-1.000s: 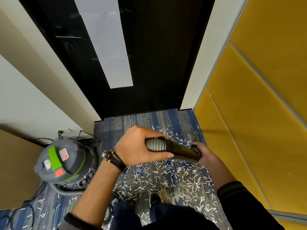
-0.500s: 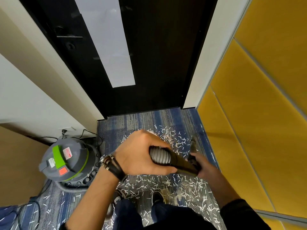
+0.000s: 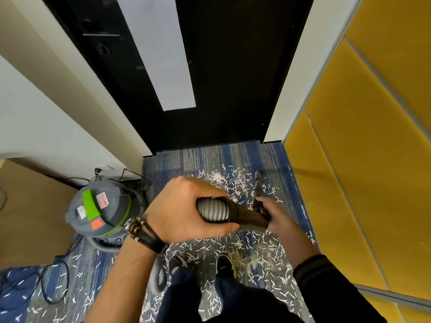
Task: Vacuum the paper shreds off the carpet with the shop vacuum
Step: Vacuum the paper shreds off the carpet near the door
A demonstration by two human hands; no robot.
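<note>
A narrow alcove ends in a black door (image 3: 233, 78) with a tall pale panel (image 3: 161, 54), flanked by a white wall (image 3: 35, 124) on the left and yellow wall panels (image 3: 361, 159) on the right. The floor is a blue-and-grey striped carpet (image 3: 210, 157), strewn with white paper shreds (image 3: 233, 185). They lie thickest around the person's dark shoes (image 3: 176, 263) and ahead of the hands, thinner on the left by a black cord (image 3: 53, 287). The grey shop vacuum (image 3: 100, 208), with its green handle, stands on the carpet at the left against the white wall. The left grip (image 3: 184, 208), with dark bracelets at the wrist, is curled round the ribbed grey hose (image 3: 213, 209) where it enters the black wand (image 3: 247, 215). The right grip (image 3: 279, 217) clasps the wand further down. The nozzle (image 3: 257, 183) reaches toward the carpet among the shreds near the yellow panels; whether it touches cannot be told.
</note>
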